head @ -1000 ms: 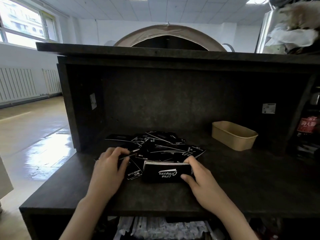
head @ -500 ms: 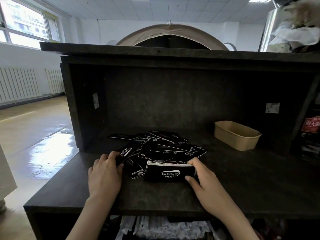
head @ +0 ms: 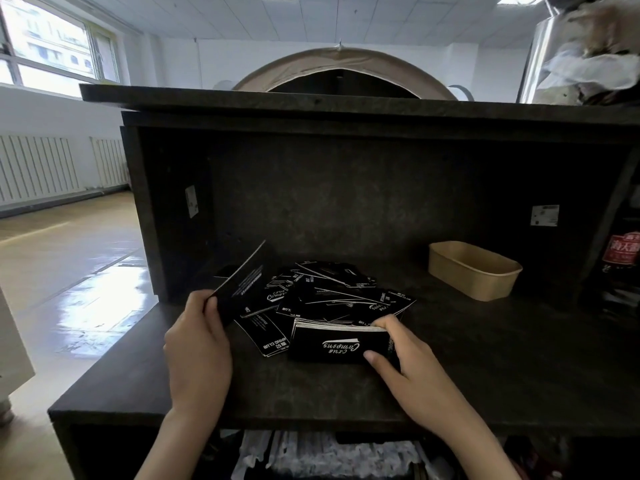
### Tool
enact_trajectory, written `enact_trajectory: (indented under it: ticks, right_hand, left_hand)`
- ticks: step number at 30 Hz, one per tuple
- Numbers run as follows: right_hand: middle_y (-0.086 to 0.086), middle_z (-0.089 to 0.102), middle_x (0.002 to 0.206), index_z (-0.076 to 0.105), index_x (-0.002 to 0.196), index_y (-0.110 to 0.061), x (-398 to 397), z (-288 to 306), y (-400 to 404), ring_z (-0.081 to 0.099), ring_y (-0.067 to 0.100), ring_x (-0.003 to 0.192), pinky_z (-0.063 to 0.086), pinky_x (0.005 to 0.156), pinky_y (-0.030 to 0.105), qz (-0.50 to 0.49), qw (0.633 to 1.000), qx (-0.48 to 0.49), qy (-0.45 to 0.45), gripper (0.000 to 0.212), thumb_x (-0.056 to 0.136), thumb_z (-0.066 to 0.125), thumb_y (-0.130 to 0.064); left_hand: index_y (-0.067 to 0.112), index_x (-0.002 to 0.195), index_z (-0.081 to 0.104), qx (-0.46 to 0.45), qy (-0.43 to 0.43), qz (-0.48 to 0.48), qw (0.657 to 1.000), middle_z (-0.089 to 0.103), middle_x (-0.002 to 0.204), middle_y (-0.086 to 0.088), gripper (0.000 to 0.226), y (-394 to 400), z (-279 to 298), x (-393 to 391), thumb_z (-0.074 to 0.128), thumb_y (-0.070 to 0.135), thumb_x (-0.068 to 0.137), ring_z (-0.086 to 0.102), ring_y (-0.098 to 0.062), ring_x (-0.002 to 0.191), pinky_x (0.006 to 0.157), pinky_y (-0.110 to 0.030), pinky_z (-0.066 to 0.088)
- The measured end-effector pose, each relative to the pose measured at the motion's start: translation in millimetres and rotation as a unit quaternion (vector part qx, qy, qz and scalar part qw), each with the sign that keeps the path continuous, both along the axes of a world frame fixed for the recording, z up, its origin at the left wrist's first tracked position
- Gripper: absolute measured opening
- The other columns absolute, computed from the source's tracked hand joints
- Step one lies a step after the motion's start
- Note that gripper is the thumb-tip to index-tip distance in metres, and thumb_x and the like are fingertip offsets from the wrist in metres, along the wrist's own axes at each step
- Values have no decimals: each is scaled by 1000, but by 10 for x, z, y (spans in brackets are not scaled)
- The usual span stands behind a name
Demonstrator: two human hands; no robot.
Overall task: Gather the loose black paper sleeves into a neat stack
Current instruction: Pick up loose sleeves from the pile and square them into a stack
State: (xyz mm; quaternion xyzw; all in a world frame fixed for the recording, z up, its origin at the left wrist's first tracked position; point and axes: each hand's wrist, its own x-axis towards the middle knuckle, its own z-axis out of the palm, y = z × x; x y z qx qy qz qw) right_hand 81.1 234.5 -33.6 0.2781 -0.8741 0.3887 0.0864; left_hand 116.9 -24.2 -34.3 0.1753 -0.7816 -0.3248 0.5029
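Note:
A heap of loose black paper sleeves (head: 332, 289) with white lettering lies in the middle of the dark counter (head: 485, 368). In front of the heap stands a squared stack of sleeves (head: 337, 344), and my right hand (head: 398, 358) grips its right end, thumb on the near face and fingers over the top. My left hand (head: 197, 341) pinches one single sleeve (head: 246, 282) by its lower end and holds it tilted up above the left side of the heap.
A tan paper tray (head: 474, 270) sits at the back right of the counter. The dark back wall and an overhanging top shelf (head: 346, 102) close in the space. A red-labelled bottle (head: 623, 251) stands at the far right. The counter's left edge drops to the floor.
My left hand has lifted one sleeve off the left of the heap and tilted it upward. My right hand has stayed on the stack.

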Motion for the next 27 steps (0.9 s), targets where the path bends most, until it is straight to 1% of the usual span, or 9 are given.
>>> enact_trajectory:
  ticks: [1, 5, 11, 14, 16, 19, 21, 23, 27]
  right_hand:
    - [-22, 59, 108, 45, 110, -43, 7, 14, -2, 54, -8, 101, 50, 86, 24, 3, 1000, -5, -10, 17, 95, 53, -38]
    - [-22, 60, 108, 45, 110, -46, 11, 62, -16, 55, -9, 102, 50, 86, 23, 12, 999, -17, -45, 25, 89, 58, -49]
    - [-29, 51, 122, 36, 115, -56, 3, 88, 6, 47, -3, 117, 44, 100, 31, 16, 995, 15, -97, 72, 57, 79, -64]
    - [-28, 51, 122, 37, 115, -54, -13, 77, 1, 45, -1, 119, 44, 102, 34, 14, 996, 26, -90, 78, 52, 79, -68]
    - [-29, 50, 125, 35, 116, -56, -17, 66, -8, 43, 0, 121, 43, 103, 35, 13, 996, 28, -82, 77, 52, 75, -72]
    - [-28, 48, 128, 32, 116, -59, -30, 45, -15, 42, 2, 123, 43, 102, 37, 10, 996, 30, -78, 72, 55, 67, -77]
    - [-26, 49, 128, 31, 116, -59, -36, 31, -11, 44, 4, 123, 44, 102, 38, 10, 996, 30, -78, 69, 58, 62, -80]
    - [-27, 48, 130, 26, 121, -61, -32, 31, -7, 44, 3, 124, 42, 104, 38, 13, 997, 13, -74, 67, 66, 61, -76]
    - [-39, 27, 140, 12, 136, -66, 0, 38, -1, 28, -17, 129, 30, 110, 23, 33, 999, -18, -38, 67, 88, 57, -53]
  left_hand:
    - [11, 96, 56, 2, 32, -17, 999, 56, 66, -4, 13, 31, 41, 35, 44, 14, 100, 53, -11, 60, 56, -19, 36]
    - [20, 87, 49, -49, 102, -153, 982, 52, 66, 4, 15, 91, 110, 125, 43, 20, 100, 52, -5, 65, 58, -9, 36]
    - [26, 93, 52, -220, -33, -293, 930, 48, 96, 17, 15, 102, 47, 62, 41, 36, 97, 56, -5, 87, 76, -10, 40]
    - [31, 96, 45, -239, -85, -306, 918, 45, 110, 20, 10, 140, 8, 0, 44, 41, 96, 53, 1, 103, 86, -13, 43]
    - [35, 100, 40, -214, -122, -316, 916, 43, 125, 24, 13, 165, -13, -32, 50, 39, 94, 46, 13, 113, 94, -10, 41]
    - [37, 131, 30, -193, -149, -337, 909, 31, 142, 28, 46, 252, -41, -52, 55, 39, 93, 36, 26, 115, 97, 4, 27]
    - [37, 143, 22, -217, -151, -352, 898, 23, 147, 28, 59, 347, -57, -51, 54, 41, 94, 34, 22, 121, 101, -1, 29]
    - [41, 141, 27, -259, -151, -343, 890, 17, 146, 26, 54, 418, -57, -55, 53, 42, 94, 43, 11, 119, 100, -12, 40]
    - [41, 135, 38, -266, -137, -348, 888, 25, 135, 24, 42, 414, -66, -98, 52, 39, 95, 47, 6, 113, 96, -15, 43]
